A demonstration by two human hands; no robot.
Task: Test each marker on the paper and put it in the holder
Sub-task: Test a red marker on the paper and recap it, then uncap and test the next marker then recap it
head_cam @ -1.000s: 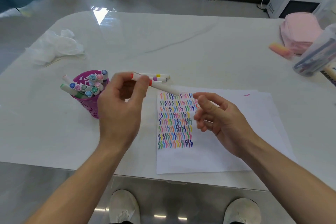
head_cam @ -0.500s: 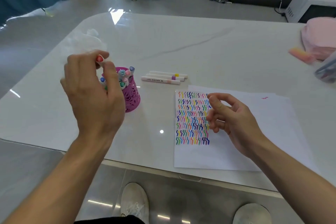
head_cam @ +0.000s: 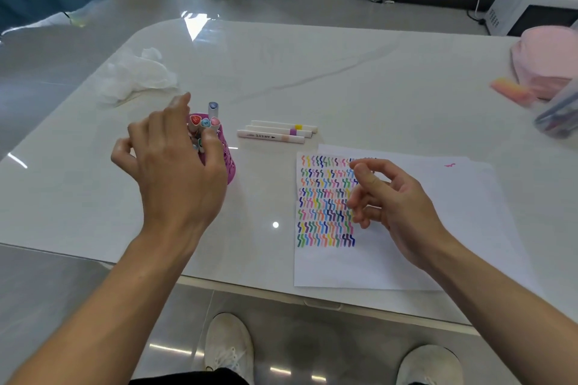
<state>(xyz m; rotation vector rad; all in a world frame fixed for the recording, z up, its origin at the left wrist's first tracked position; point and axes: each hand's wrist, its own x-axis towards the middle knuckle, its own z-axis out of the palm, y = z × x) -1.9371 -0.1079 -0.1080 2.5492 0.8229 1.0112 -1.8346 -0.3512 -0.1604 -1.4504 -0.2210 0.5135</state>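
The left hand (head_cam: pixel 175 172) hangs over the near side of the purple holder (head_cam: pixel 227 162), fingers loosely spread, gripping nothing. The red-capped marker (head_cam: pixel 195 119) stands in the holder beside its fingertips. Three markers (head_cam: pixel 275 132) lie on the table (head_cam: pixel 344 78), beyond and between both hands. The right hand (head_cam: pixel 397 203) hovers over the paper (head_cam: pixel 359 266), loosely curled and empty.

Left grip (head_cam: pixel 175 166) hovers, fingers loosely spread; right grip (head_cam: pixel 394 197) hangs relaxed, half-curled.

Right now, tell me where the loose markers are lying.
In the head view, the three loose markers lie side by side on the table, just right of the purple holder and beyond the paper's top left corner.
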